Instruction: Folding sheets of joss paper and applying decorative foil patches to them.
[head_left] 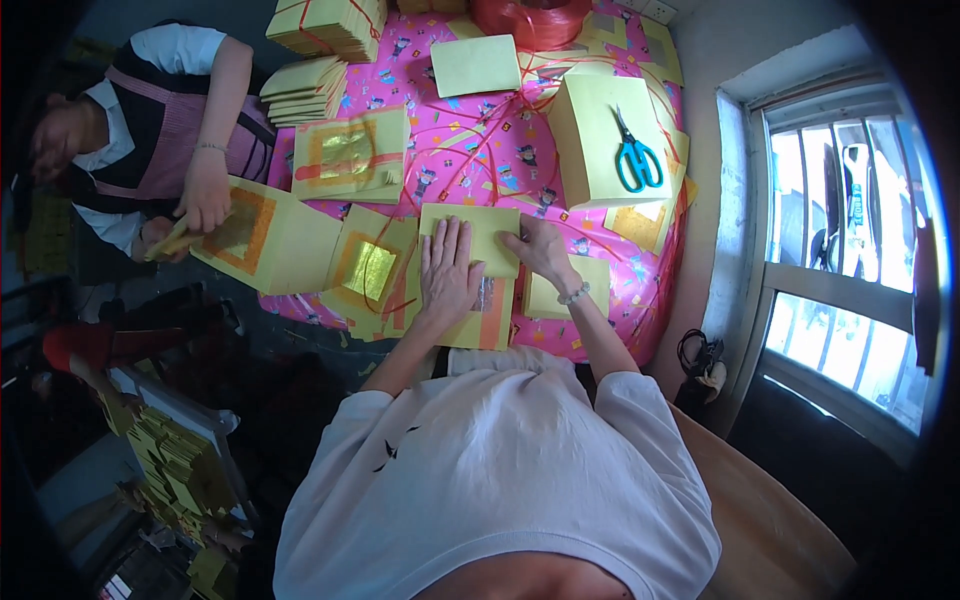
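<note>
In front of me on the table lies a folded yellow paper sheet (490, 222). My left hand (450, 268) rests flat on it, fingers stretched out. At its right edge my right hand (541, 250) is closed, its curled fingers and thumb gripping the edge. Beneath it, nearer to me, more yellow paper (490, 322) shows a silvery patch and orange bands. A yellow paper stack (568, 289) lies below my right wrist. Left of my hands are sheets with a gold foil square (368, 268).
Teal-handled scissors (636, 160) lie on a tall yellow paper stack (590, 130). Red plastic string (535, 22) sits coiled at the back of the pink patterned tablecloth (440, 155). At left, a co-worker (165, 150) handles yellow paper. A barred window (850, 230) stands right.
</note>
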